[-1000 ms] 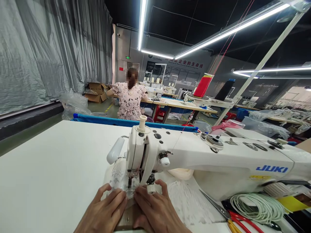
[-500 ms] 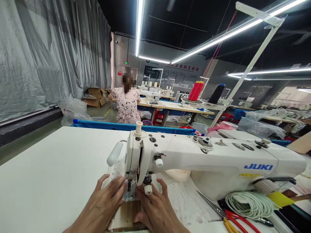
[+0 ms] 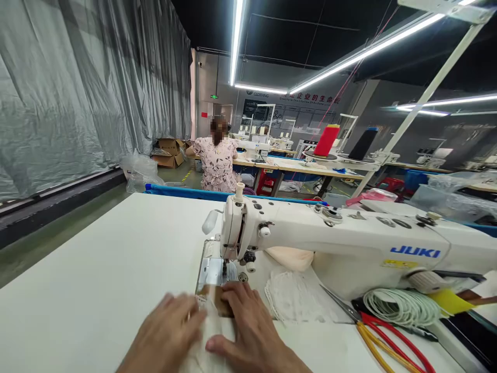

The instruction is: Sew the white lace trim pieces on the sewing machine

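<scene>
A white lace fabric piece (image 3: 212,329) lies between my hands at the table's front edge, in front of the sewing machine (image 3: 306,228). My left hand (image 3: 166,331) is blurred, its fingers curled and closed at the fabric's left edge. My right hand (image 3: 252,326) lies flat with fingers stretched and thumb apart, beside and partly over the fabric. Its fingertips reach the brown patch (image 3: 221,298) in front of the metal needle plate (image 3: 212,272). The presser foot (image 3: 225,268) stands over bare metal.
To the right lie more white lace pieces (image 3: 291,295), scissors (image 3: 341,303) beside red and yellow handles (image 3: 382,342), and a coil of pale cord (image 3: 399,308). A peach cloth (image 3: 291,257) sits behind the arm. Across the room a person (image 3: 217,160) faces away.
Both hands have come back from the presser foot toward me, with the white lace fabric now between them. The needle plate is uncovered. The view has shifted slightly left.
</scene>
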Tool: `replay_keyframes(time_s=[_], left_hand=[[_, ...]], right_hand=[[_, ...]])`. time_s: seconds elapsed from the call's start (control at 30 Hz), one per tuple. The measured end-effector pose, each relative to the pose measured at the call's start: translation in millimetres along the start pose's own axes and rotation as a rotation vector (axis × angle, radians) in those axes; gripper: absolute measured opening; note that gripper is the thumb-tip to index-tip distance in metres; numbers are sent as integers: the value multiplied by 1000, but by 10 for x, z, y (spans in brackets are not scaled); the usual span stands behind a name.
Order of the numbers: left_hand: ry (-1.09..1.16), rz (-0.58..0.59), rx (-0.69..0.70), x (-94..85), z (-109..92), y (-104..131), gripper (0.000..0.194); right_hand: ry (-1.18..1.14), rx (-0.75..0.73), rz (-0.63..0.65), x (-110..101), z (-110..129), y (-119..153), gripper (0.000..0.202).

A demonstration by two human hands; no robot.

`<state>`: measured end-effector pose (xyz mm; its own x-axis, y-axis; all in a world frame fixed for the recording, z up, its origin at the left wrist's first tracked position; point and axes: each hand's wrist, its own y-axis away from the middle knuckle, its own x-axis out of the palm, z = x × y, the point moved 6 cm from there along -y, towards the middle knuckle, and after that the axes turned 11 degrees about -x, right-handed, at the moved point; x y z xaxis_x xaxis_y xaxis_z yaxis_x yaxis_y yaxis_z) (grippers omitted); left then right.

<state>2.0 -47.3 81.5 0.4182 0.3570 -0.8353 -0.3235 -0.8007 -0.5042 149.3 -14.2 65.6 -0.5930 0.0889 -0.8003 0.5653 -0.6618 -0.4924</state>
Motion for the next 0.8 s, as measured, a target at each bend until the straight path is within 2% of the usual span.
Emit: replay_keyframes(time_s=[0.03, 0.07, 0.13, 0.2, 0.27, 0.3, 0.37, 0.43, 0.5, 0.57, 0.63, 0.73, 0.8], left_hand=[[72, 77, -103, 11, 72, -116, 29], [153, 207, -176, 66, 122, -221, 34], [269, 405, -310, 163, 201, -367, 35], [324, 500, -375, 178, 236, -415, 17], [350, 516, -385, 85, 238, -366, 6], [397, 542, -396, 20, 227, -299, 10], [609, 668, -450, -109, 162, -93, 23], [907, 806, -569, -214, 62, 164, 34], [1147, 892, -689, -254, -50, 422, 45], [1296, 899, -734, -218, -150, 643, 55], [1365, 898, -764, -107, -224, 853, 60], [1320, 861, -877, 77, -260, 1136, 60], [1273, 849, -902, 132, -295, 1260, 61]], right_hand=[[-28, 16, 5, 46, 55, 4, 56], [-58, 32, -1, 88, 100, 7, 55], [-164, 82, -34, 147, 143, 12, 40], [-328, 184, -58, 160, 121, 26, 17], [-495, 281, -28, 122, 108, 47, 4], [-562, 301, 10, 81, 132, 58, 6], [-711, 297, 102, -22, 245, 88, 11], [-935, 309, 170, -113, 409, 148, 16], [-1139, 344, 213, -162, 585, 233, 19], [-1223, 377, 264, -154, 737, 333, 22], [-1230, 395, 336, -105, 852, 447, 26], [-1178, 393, 396, -47, 920, 622, 30], [-1130, 369, 403, -32, 920, 741, 32]])
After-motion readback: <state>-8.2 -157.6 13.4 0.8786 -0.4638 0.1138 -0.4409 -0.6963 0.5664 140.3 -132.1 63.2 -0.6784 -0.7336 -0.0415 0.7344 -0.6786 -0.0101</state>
